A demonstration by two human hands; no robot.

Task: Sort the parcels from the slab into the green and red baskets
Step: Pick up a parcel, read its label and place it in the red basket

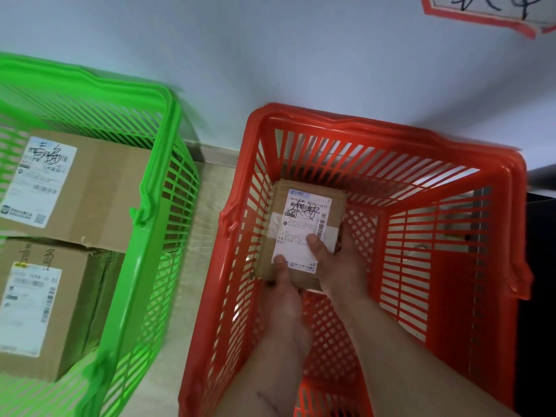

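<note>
A small cardboard parcel (304,212) with a white shipping label is down inside the red basket (451,152), near its far left corner. My left hand (282,293) holds its near left edge with the thumb on the label. My right hand (340,263) grips its near right side, thumb on top. The green basket (156,176) stands to the left and holds two cardboard parcels, one at the back (99,191) and one at the front (39,308). The slab is out of view.
Both baskets stand on a pale floor against a light wall. A narrow strip of floor (204,206) separates them. A red-edged sign (487,13) with handwriting hangs on the wall at the upper right. A dark object (538,266) borders the red basket's right side.
</note>
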